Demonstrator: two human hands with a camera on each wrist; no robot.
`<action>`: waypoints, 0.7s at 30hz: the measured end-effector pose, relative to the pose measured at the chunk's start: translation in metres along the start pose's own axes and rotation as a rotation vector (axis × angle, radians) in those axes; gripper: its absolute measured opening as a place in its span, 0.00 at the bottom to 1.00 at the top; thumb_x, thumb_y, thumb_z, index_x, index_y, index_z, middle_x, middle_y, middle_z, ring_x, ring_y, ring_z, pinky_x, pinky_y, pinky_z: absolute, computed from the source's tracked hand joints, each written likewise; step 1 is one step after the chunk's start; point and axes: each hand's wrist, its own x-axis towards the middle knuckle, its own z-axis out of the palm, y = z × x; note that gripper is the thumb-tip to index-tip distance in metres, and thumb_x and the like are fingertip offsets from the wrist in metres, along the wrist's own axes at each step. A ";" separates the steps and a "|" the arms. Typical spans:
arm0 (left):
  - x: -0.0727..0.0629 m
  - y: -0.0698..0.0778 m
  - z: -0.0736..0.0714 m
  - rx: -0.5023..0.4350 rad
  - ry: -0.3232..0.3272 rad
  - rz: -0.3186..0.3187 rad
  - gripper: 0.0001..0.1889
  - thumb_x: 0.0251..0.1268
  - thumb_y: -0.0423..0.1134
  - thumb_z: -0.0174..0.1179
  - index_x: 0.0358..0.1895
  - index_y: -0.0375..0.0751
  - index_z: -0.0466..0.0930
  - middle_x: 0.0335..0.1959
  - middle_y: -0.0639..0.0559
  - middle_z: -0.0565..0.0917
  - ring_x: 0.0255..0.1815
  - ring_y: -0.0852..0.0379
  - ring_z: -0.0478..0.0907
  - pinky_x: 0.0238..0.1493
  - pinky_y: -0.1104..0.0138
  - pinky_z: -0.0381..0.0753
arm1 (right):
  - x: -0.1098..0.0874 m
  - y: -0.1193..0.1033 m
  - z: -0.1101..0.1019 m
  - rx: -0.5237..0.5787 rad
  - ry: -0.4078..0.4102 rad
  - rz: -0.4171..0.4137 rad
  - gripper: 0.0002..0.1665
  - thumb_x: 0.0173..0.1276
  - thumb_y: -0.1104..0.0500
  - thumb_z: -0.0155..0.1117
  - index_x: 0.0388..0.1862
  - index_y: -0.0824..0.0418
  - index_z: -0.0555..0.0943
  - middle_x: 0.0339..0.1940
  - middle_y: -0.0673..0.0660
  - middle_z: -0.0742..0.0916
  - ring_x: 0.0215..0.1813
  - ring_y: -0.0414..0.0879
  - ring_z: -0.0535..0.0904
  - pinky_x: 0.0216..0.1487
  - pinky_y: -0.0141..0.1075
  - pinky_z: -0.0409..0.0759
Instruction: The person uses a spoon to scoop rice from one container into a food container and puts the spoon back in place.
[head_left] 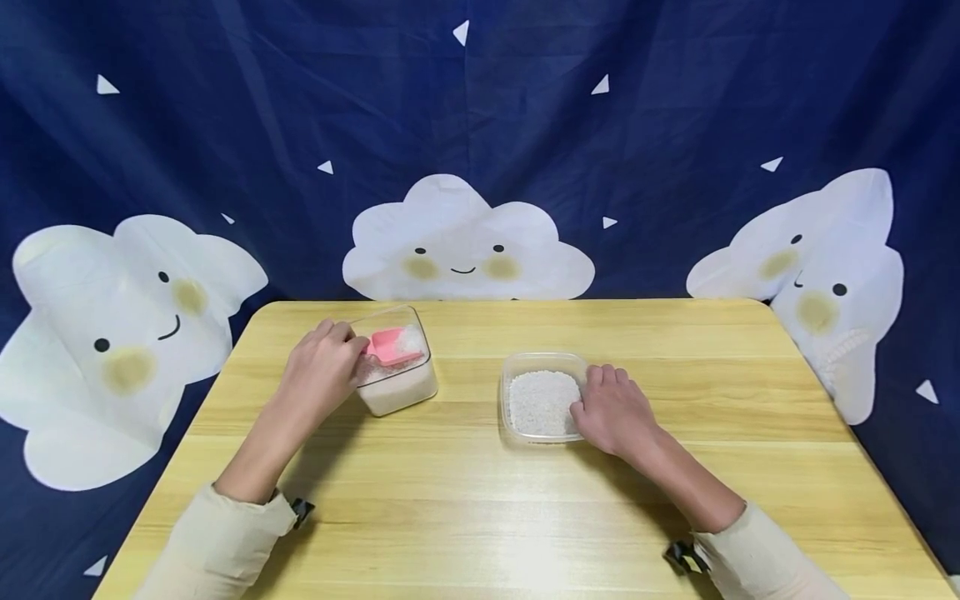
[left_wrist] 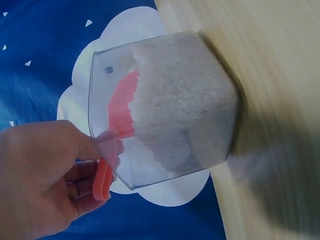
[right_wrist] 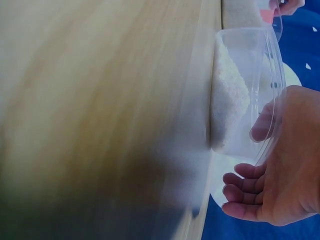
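My left hand point(head_left: 321, 367) holds a pink scoop point(head_left: 392, 346) by its handle. The scoop's bowl is inside a tall clear container point(head_left: 405, 392) with white, rice-like grains, and some grains lie in the bowl. In the left wrist view, the looped handle point(left_wrist: 103, 182) sticks out past the container's rim between thumb and fingers. My right hand point(head_left: 617, 412) grips the right rim of a low clear plastic box point(head_left: 506, 417), thumb over the rim on the inside, other fingers outside. White grains point(right_wrist: 227, 100) fill the lower part of this box.
Both containers stand on a light wood table point(head_left: 450, 517), the tall one nearer the back left, with a gap between them. A dark blue curtain point(head_left: 660, 125) with white clouds hangs behind the table. Each sleeve has a small black device point(head_left: 684, 558) at its cuff.
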 end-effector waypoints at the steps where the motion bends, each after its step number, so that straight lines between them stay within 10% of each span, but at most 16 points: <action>1: -0.001 -0.001 0.001 -0.012 0.007 -0.002 0.05 0.60 0.30 0.69 0.37 0.33 0.88 0.34 0.38 0.85 0.37 0.40 0.78 0.43 0.51 0.82 | 0.000 0.000 0.000 0.000 0.000 0.000 0.19 0.69 0.55 0.45 0.46 0.72 0.70 0.39 0.63 0.74 0.44 0.59 0.70 0.48 0.51 0.72; 21: -0.017 -0.005 -0.003 -0.166 0.036 -0.110 0.10 0.60 0.28 0.70 0.44 0.30 0.89 0.37 0.37 0.87 0.40 0.40 0.78 0.45 0.51 0.82 | -0.001 -0.001 -0.002 0.011 -0.001 -0.005 0.18 0.69 0.56 0.46 0.45 0.71 0.70 0.39 0.64 0.74 0.43 0.59 0.70 0.47 0.51 0.72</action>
